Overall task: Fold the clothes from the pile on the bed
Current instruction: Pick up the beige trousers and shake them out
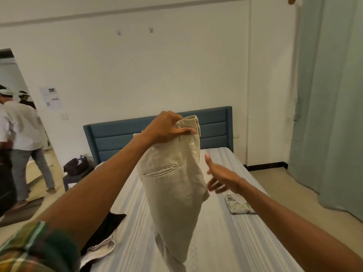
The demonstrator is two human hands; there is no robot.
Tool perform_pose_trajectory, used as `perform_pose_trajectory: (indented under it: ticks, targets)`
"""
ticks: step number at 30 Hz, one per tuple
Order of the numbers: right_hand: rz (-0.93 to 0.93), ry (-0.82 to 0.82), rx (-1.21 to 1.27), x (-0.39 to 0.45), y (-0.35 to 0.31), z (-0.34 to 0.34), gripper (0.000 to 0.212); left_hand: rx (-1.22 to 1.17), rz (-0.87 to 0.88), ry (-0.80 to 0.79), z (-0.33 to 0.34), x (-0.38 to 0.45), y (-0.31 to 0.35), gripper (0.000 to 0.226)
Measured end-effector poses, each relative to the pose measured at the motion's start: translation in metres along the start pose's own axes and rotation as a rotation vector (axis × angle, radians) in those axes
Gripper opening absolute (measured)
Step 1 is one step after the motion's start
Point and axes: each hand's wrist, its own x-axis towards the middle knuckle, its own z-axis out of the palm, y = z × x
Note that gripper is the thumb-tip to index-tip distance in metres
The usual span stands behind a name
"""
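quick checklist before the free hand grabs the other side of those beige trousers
1. Left hand grips the waistband of the trousers: ok.
2. Trousers lifted, hanging above the bed: ok.
3. Right hand open and holding nothing, beside the trousers: ok.
4. Legs hanging straight, untwisted: cannot tell, the lower end runs out of view.
5. Bare striped sheet ahead to lay them on: ok.
6. Folded patterned cloth out of the way: not ok, it lies under the right arm.

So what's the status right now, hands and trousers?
Left hand grips beige trousers at the waistband, held up over the bed. Right hand open, reaching in. Nothing blocking.
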Motion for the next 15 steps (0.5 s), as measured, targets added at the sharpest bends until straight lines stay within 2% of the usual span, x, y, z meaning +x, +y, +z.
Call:
perform_pose_trajectory:
  ticks: [1, 3, 5, 8, 11, 13, 15]
  targets:
    - [0.062, -0.098, 0.003, 0.001, 0.011, 0.005, 0.101, 0.020, 0.023, 0.014, -0.005, 0.003, 0.002, 0.047]
    - [0.080, -0.244, 0.186, 0.003, 0.023, 0.018, 0.100, 0.062, 0.048, 0.033, -0.016, 0.011, 0.008, 0.052]
    - [0.054, -0.277, 0.394, 0.006, 0.022, 0.027, 0.094, 0.085, 0.051, 0.049, -0.028, 0.020, 0.013, 0.054]
    - [0.041, -0.294, 0.489, -0.001, 0.010, 0.034, 0.092, 0.117, 0.060, 0.078, -0.048, 0.030, 0.020, 0.057]
    - [-0.159, -0.228, 0.660, -0.006, -0.001, 0.034, 0.079, 0.162, 0.069, 0.087, -0.064, 0.036, 0.027, 0.060]
    - [-0.298, -0.080, 0.849, -0.009, -0.012, 0.030, 0.067, 0.185, 0.071, 0.095, -0.072, 0.037, 0.030, 0.060]
    - [-0.377, 0.025, 0.919, -0.012, -0.021, 0.021, 0.064, 0.209, 0.068, 0.127, -0.082, 0.037, 0.036, 0.060]
